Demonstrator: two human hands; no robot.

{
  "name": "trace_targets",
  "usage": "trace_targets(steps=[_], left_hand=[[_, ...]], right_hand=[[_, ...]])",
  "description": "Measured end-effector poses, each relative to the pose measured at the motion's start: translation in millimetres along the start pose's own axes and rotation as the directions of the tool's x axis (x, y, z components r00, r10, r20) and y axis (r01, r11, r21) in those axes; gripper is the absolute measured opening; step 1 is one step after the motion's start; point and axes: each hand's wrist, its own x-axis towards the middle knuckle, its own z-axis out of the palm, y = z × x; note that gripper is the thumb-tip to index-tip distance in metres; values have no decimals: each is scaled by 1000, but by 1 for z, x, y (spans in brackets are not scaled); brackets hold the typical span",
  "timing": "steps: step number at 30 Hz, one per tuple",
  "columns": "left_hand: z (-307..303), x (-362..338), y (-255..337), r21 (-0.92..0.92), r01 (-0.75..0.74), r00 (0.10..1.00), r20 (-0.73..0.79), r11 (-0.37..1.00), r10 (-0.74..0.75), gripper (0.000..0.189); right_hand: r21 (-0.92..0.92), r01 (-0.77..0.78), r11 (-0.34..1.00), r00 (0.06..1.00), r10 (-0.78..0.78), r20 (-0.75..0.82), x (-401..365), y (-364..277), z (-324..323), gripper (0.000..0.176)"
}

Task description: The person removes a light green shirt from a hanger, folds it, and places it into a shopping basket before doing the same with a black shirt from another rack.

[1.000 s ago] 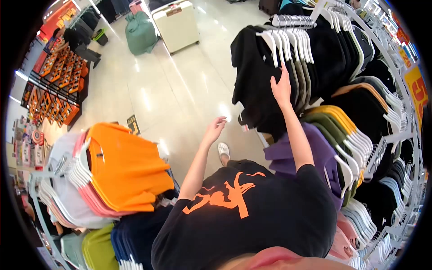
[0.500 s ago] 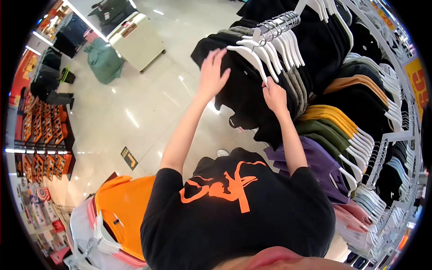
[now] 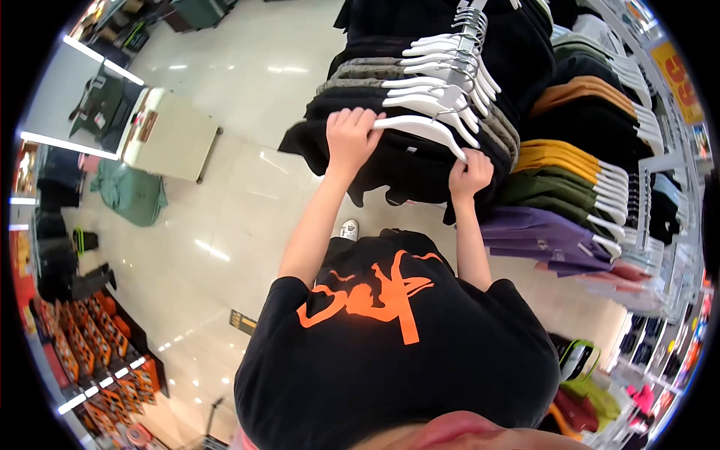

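Note:
The front white clothes hanger (image 3: 421, 126) carries a black T-shirt (image 3: 409, 166) and hangs by its hook at the near end of a metal rail arm (image 3: 454, 75). My left hand (image 3: 351, 140) is closed round the hanger's left end, at the shirt's shoulder. At the other end, my right hand (image 3: 471, 174) grips the hanger with its fingers curled. Right behind it hang more white hangers (image 3: 420, 97) with black shirts and grey patterned shirts (image 3: 367, 71). My fingers hide both hanger tips.
Yellow shirts (image 3: 559, 155), green shirts (image 3: 555, 187) and purple shirts (image 3: 536, 229) hang on the rack to my right. A beige wheeled box (image 3: 172, 135) and a green bag (image 3: 131, 191) stand on the floor at left. Racks of orange-trimmed goods (image 3: 94, 330) are at lower left.
My left hand has gone from open fingers on the black shirt to a closed grip on the hanger's left end. My right hand still holds the other end. The view has turned right.

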Motion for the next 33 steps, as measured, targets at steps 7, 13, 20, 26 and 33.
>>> trace_targets(steps=[7, 13, 20, 26, 33], left_hand=[[-14, -22, -2, -49, 44, 997, 70, 998, -40, 24], [-13, -33, -8, -201, 50, 977, 215, 978, -5, 49], [-8, -37, -19, -285, 9, 970, 236, 959, 61, 57], [-2, -35, -24, -367, -17, 963, 243, 930, 114, 56], [-12, -30, -33, -460, 6, 921, 347, 888, 174, 60]], right_hand=[[-167, -89, 982, 947, 32, -320, -19, -39, 43, 49], [-210, 61, 976, 984, -94, -150, -32, -64, 43, 21], [-69, -390, 918, 921, 390, -2, -25, -83, 43, 16], [-362, -413, 835, 657, 549, 516, -16, -73, 31, 29], [-601, -262, 755, 124, 644, 755, 4, -64, 48, 63]])
